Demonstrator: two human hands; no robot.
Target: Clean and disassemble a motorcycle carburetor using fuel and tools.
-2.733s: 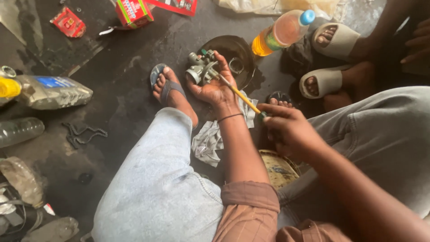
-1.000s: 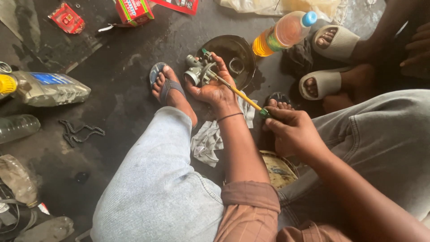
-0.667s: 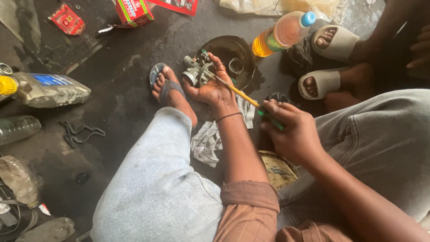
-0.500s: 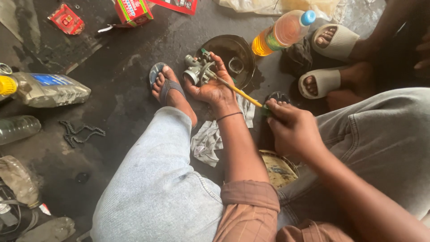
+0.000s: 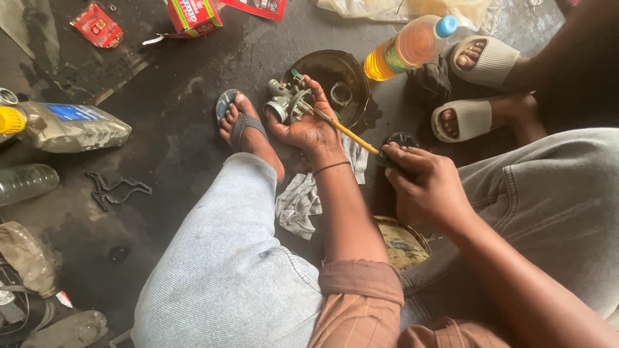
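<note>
Two red cardboard boxes [image 5: 193, 14] are lying at the top edge of the oily floor [image 5: 161, 148], beside a flat red packet [image 5: 97, 26]. We are gripping a grey metal carburetor [image 5: 288, 103] in our left hand [image 5: 309, 129] over a round black pan [image 5: 335, 77], while our right hand [image 5: 425, 187] is clenching a yellow-shafted screwdriver [image 5: 345, 131] whose tip is touching it.
</note>
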